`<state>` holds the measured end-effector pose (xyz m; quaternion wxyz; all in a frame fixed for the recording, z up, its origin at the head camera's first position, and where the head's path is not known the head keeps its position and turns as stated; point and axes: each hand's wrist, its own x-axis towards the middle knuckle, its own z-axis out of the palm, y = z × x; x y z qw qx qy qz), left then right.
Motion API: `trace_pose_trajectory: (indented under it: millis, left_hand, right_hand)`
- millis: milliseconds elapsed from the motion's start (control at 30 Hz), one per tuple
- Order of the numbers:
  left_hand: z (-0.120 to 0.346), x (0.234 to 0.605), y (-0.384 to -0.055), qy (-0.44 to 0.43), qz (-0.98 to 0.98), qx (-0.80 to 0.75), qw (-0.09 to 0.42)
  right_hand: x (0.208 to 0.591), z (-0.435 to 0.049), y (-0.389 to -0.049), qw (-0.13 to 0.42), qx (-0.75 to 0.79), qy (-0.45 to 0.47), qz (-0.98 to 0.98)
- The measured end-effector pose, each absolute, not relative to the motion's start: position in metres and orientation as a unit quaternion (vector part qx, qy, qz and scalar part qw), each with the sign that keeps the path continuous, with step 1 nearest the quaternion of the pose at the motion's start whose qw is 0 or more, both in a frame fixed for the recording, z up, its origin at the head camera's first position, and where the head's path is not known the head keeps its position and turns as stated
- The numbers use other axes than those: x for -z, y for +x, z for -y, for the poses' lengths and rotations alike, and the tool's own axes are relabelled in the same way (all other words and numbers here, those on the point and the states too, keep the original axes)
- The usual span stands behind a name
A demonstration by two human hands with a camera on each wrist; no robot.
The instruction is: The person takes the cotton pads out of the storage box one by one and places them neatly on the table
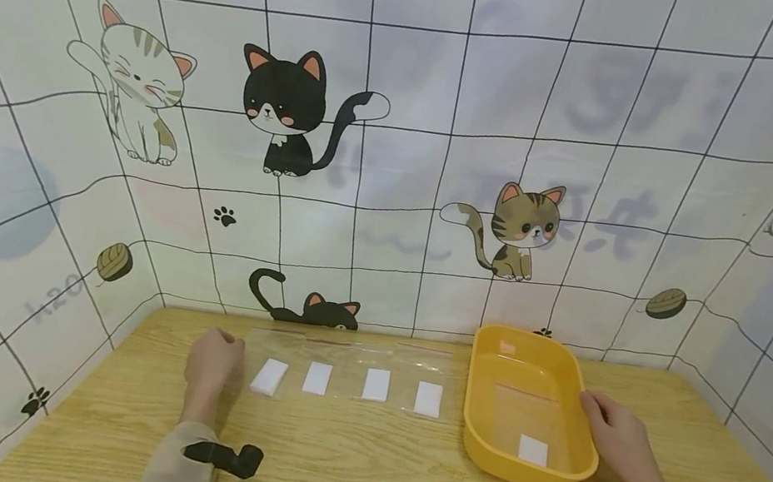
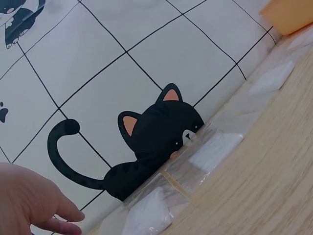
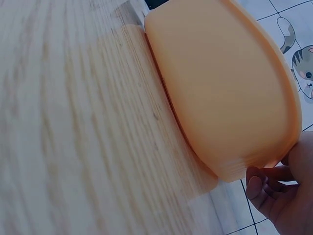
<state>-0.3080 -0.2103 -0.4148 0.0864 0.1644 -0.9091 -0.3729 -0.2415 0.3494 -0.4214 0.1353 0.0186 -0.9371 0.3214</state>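
Observation:
My right hand [image 1: 617, 438] grips the right rim of a yellow plastic basin [image 1: 484, 459], thumb on the rim; in the right wrist view its fingers [image 3: 264, 188] curl under the edge. Inside the basin lies a clear zip bag [image 1: 514, 413] with a white rectangular piece [image 1: 533, 450]. My left hand [image 1: 213, 365] is at the left end of a row of similar clear bags, beside the leftmost white piece [image 1: 269, 377]. In the left wrist view that hand [image 2: 34, 203] has loosely bent fingers near a bag edge, with no object visible between them.
Along the back of the wooden table [image 1: 350, 471], more bagged white pieces [image 1: 317, 378] lie between the left hand and the basin. A white cloth backdrop [image 1: 402, 193] printed with cats and grid lines rises behind and at both sides. A black strap [image 1: 223, 457] circles the left wrist.

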Motion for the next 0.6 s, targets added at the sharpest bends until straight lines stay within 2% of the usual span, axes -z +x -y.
trace_pose_trajectory:
  millis: [467, 600]
  left_hand:
    - [0.195, 0.402, -0.312, 0.131, 0.899, 0.398, 0.126]
    - [0.189, 0.399, -0.314, 0.115, 0.893, 0.418, 0.124]
  right_hand:
    - [0.422, -0.351, -0.241, 0.134, -0.328, 0.024, 0.935]
    - [0.421, -0.351, -0.241, 0.134, -0.328, 0.022, 0.935]
